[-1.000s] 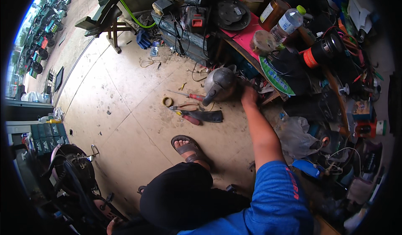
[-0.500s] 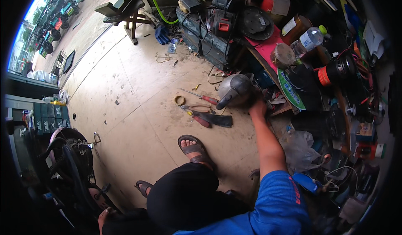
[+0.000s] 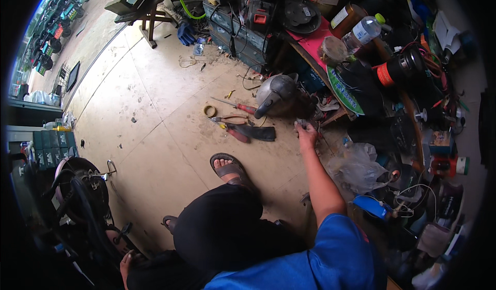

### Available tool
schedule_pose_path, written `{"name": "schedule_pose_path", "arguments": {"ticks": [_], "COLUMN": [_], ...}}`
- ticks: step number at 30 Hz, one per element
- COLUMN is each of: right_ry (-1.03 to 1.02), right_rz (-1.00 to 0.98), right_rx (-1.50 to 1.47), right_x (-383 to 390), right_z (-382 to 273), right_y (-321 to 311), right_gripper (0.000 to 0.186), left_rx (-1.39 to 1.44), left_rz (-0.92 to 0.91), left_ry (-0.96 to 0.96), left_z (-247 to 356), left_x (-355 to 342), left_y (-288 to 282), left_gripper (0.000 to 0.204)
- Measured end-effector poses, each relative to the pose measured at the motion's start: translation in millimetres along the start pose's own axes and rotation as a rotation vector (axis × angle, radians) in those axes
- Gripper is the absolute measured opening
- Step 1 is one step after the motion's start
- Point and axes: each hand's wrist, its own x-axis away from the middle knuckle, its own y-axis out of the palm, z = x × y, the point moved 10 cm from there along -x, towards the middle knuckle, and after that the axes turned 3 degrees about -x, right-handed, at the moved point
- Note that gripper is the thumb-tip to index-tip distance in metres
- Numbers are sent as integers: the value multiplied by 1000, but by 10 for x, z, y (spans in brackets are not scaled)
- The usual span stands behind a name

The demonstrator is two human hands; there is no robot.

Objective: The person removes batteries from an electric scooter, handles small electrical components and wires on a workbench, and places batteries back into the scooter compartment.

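Note:
My right hand [image 3: 307, 134] pinches a small grey object [image 3: 300, 122] just below a metal kettle [image 3: 274, 91] with a dark handle, on the floor beneath the cluttered bench. To its left lie a red-handled screwdriver [image 3: 244, 107], a tape roll [image 3: 210, 111], pliers [image 3: 232, 118], another red-handled tool [image 3: 237, 135] and a black strip [image 3: 261, 132]. My left hand [image 3: 125, 264] is low at the left beside my dark-trousered leg, its fingers curled; what they hold, if anything, is hidden.
A wooden bench [image 3: 335, 115] crowded with bottles, containers and wires lines the right, a plastic bag [image 3: 361, 166] below it. A wheeled machine [image 3: 77, 192] and stacked boxes [image 3: 49, 150] are at the left. A folding stand [image 3: 150, 24] is at the back, parked vehicles outside.
My right hand has come down and back from beside the kettle, and the small grey object now shows between its fingers. The kettle stays in place.

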Motion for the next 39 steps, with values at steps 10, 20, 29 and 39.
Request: {"name": "schedule_pose_path", "arguments": {"ticks": [10,20,29,39], "right_ry": [155,-100,-554,23], "right_rz": [-602,-1061,-1705,-1829], "right_rx": [-289,-144,392,261], "right_x": [1411,3265,5897,6821], "right_z": [-924,-3312,-4206,-3348], "right_y": [1158,2637,3604,3879], "right_gripper": [20,21,24,37], "left_rx": [-317,-453,184,488], "left_rz": [-17,177,-280,-128], "left_ry": [201,633,886,927], "left_z": [370,2010,2754,2265], "left_x": [30,1052,1607,1448], "left_y": [136,599,1432,876], "left_gripper": [38,35,41,18]}}
